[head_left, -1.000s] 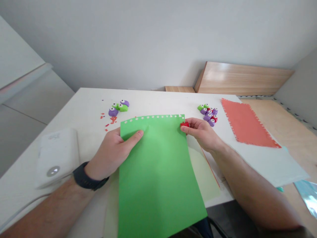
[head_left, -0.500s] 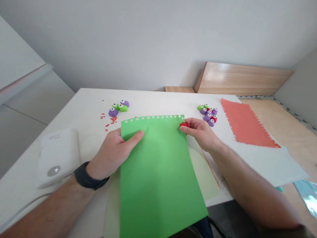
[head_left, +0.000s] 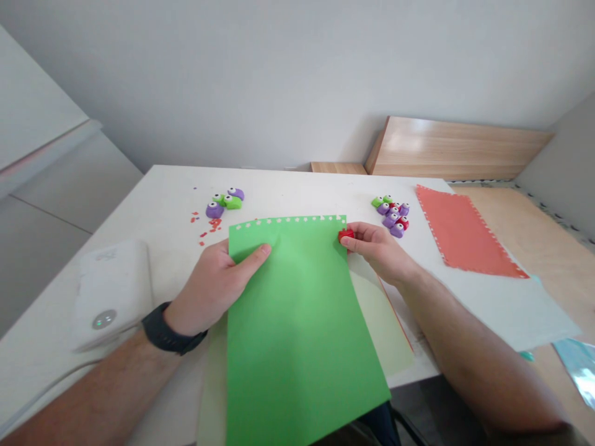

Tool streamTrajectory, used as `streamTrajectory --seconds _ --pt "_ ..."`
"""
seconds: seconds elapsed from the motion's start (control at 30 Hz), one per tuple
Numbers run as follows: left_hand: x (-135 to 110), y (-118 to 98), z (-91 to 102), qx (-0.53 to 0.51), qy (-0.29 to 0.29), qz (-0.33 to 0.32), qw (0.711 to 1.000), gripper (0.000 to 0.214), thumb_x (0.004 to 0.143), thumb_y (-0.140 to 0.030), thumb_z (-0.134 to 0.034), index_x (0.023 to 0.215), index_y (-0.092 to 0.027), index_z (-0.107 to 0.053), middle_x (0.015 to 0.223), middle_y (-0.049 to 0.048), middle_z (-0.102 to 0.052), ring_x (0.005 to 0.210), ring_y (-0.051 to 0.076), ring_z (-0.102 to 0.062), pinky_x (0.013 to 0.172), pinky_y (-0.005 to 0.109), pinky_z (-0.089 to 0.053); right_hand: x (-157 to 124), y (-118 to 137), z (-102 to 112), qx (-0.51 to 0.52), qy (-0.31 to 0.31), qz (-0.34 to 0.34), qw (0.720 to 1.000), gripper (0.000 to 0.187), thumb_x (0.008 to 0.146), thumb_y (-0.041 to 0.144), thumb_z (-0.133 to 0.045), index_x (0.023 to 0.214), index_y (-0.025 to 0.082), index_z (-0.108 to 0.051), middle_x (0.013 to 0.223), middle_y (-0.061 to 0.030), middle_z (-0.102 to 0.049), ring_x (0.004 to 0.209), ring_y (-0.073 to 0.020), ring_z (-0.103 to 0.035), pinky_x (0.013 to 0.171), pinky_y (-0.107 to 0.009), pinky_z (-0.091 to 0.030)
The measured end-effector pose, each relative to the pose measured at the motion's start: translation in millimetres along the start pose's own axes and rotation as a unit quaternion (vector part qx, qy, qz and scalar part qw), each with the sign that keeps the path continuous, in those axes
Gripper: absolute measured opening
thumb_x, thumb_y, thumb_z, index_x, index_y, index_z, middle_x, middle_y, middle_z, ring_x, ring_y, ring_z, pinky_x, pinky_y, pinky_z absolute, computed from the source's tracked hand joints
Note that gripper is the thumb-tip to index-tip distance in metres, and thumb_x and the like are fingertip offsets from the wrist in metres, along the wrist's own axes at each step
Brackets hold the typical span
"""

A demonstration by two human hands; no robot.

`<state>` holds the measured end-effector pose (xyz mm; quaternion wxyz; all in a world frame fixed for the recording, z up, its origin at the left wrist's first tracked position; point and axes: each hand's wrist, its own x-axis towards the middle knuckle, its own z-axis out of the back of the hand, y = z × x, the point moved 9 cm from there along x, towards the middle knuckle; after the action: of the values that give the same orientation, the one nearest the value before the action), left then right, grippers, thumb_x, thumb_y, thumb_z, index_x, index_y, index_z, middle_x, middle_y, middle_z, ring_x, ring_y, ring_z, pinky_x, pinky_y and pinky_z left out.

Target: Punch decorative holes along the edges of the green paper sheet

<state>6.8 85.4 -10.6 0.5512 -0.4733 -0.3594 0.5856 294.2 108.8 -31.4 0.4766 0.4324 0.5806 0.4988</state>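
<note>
Head view — our left hand (head_left: 218,279) grips, likely steadying, green paper (head_left: 297,322) overhanging the worktop's (head_left: 297,193) near edge; right hand (head_left: 377,249) pinches red punch (head_left: 344,235).

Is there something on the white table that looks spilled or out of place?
Yes: small red scraps lie loose on the white table, beside the purple and green pieces on the left. They look odd because they are scattered, not gathered.

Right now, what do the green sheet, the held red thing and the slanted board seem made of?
Green sheet: probably paper or thin card, matte, without glare, gently curved.
Red thing: likely plastic, solid bright colour; finish unclear.
Slanted board: wood or laminate, grain showing, with a glossy highlight.
</note>
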Motion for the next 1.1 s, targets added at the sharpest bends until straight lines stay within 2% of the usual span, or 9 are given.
streamTrajectory --seconds 0.17,0.57,0.77,0.97,1.1 --pt "0.1 -5.7 1.3 0.019 -0.009 -0.008 1.000 0.045 0.086 -0.056 -0.079 0.117 -0.024 -0.080 0.125 0.0070 -0.081 0.104 0.032 -0.079 0.089 0.041 -0.065 -0.2 -1.3 3.0 0.030 -0.010 -0.009 0.999 0.032 0.079 0.038 -0.090 0.103 0.020 -0.078 0.092 -0.0018 -0.071 0.081 -0.0162 -0.058 0.080 -0.033 -0.043" --pt "1.9 1.1 1.9 0.012 -0.005 -0.006 1.000 0.047 0.086 -0.059 -0.078 0.119 -0.025 -0.079 0.131 0.0080 -0.078 0.108 0.034 -0.078 0.087 0.041 -0.066 -0.7 0.6 2.2 0.044 0.000 -0.014 0.999 0.021 0.086 0.036 -0.084 0.097 0.019 -0.079 0.090 -0.0029 -0.071 0.078 -0.0159 -0.058 0.077 -0.032 -0.044" --pt "0.4 1.2 1.0 0.011 -0.002 0.019 1.000 0.050 0.085 -0.059 -0.079 0.121 -0.025 -0.079 0.131 0.0067 -0.078 0.104 0.035 -0.079 0.081 0.041 -0.068 0.4 -2.3 3.3 0.054 -0.005 -0.021 0.998 0.020 0.087 0.035 -0.081 0.098 0.019 -0.078 0.089 -0.0032 -0.070 0.077 -0.0156 -0.059 0.075 -0.031 -0.046" --pt "-1.0 -3.2 1.0 0.025 -0.005 0.012 1.000 0.043 0.087 -0.054 -0.078 0.120 -0.026 -0.080 0.129 0.0053 -0.079 0.105 0.035 -0.079 0.092 0.046 -0.066 1.3 -3.8 5.0 0.044 -0.008 -0.026 0.999 0.023 0.087 0.036 -0.080 0.100 0.017 -0.077 0.089 -0.0038 -0.071 0.076 -0.0156 -0.060 0.074 -0.031 -0.047" --pt "-0.7 -2.6 2.2 0.020 -0.010 0.011 1.000 0.044 0.087 -0.054 -0.078 0.119 -0.025 -0.080 0.128 0.0067 -0.079 0.105 0.035 -0.079 0.092 0.046 -0.066 1.5 -3.4 8.7 0.046 -0.025 -0.027 0.998 0.025 0.085 0.035 -0.081 0.102 0.017 -0.077 0.090 -0.0041 -0.071 0.077 -0.0157 -0.061 0.074 -0.031 -0.048"
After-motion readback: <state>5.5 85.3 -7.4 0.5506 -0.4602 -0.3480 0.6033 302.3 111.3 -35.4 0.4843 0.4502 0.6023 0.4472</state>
